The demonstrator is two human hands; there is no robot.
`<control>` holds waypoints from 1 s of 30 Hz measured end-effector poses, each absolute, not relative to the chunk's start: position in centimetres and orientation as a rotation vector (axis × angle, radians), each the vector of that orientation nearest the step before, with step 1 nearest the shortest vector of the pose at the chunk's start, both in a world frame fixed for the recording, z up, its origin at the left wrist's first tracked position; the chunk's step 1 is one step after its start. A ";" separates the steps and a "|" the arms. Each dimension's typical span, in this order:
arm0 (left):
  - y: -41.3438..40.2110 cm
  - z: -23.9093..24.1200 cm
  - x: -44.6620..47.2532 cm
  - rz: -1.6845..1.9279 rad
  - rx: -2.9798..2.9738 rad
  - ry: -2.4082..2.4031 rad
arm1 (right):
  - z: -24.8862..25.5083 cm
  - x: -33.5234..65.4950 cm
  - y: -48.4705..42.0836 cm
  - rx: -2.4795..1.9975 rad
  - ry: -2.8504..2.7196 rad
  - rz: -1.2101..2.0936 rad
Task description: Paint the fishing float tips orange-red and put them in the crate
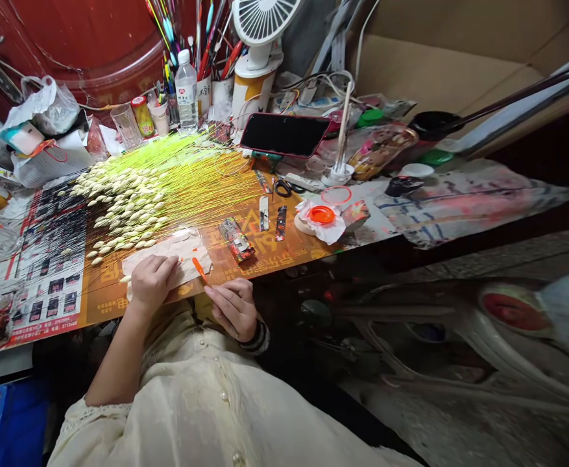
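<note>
My left hand (155,277) is closed in a pinch above a paint-spotted tissue (143,258) at the table's front edge. A pale fishing float (125,279) pokes out at its left side, most of it hidden by the hand. In the fingers of my right hand (235,309) is a thin stick with a bright orange, paint-covered end (199,268), pointing up and left over the tissue's right edge. Beyond both hands lies a big pile of fishing floats (133,201), with cream oval bodies, dark thin stems to the left and yellow-green tips to the right.
Right of the tissue lie a paint-smeared block (236,239), two small strips, scissors (284,188) and a dish of orange paint (322,215). Behind stand a phone (285,135), a water bottle (185,94) and a white fan (265,26). A scooter (459,331) is at right.
</note>
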State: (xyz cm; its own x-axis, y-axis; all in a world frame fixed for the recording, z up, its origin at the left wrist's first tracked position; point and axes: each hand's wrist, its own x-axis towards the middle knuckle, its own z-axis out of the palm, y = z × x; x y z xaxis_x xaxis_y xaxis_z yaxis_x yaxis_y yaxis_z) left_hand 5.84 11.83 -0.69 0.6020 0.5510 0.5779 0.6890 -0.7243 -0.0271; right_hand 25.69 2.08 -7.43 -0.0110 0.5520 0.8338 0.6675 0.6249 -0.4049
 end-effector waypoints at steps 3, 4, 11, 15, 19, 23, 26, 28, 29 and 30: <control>11.8 -0.7 5.8 -0.792 -2.581 -1.040 | -7.4 25.2 2.1 -1.047 -1.689 -0.122; 11.8 -0.7 5.8 -0.793 -2.582 -1.045 | -7.4 25.1 2.1 -1.057 -1.692 -0.122; 11.7 -0.7 5.8 -0.791 -2.615 -1.094 | -7.5 25.0 2.0 -1.107 -1.698 -0.109; 11.7 -0.7 5.8 -0.808 -2.606 -1.074 | -7.5 25.0 2.1 -1.095 -1.693 -0.104; 11.8 -0.7 5.8 -0.814 -2.587 -1.050 | -7.5 25.0 2.1 -1.096 -1.671 -0.118; 11.8 -0.8 5.7 -0.814 -2.585 -1.041 | -7.8 25.1 2.1 -1.078 -1.649 -0.112; 11.7 -0.9 5.6 -0.792 -2.592 -1.071 | -7.9 25.2 2.1 -1.048 -1.645 -0.101; 11.6 -0.8 5.5 -0.771 -2.579 -1.082 | -8.0 25.3 2.0 -1.032 -1.649 -0.106; 11.5 -0.8 5.4 -0.766 -2.565 -1.082 | -8.0 25.2 2.0 -1.024 -1.651 -0.112; 11.3 -0.7 5.2 -0.765 -2.549 -1.083 | -8.0 25.2 2.0 -1.018 -1.654 -0.116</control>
State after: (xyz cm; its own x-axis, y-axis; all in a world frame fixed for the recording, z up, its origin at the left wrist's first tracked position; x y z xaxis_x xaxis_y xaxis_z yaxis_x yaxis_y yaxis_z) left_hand 5.22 11.32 -0.72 0.5816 0.5866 0.5635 0.7274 -0.6851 -0.0376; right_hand 25.22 1.98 -7.96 0.0081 0.5522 0.8337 0.6628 0.6213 -0.4180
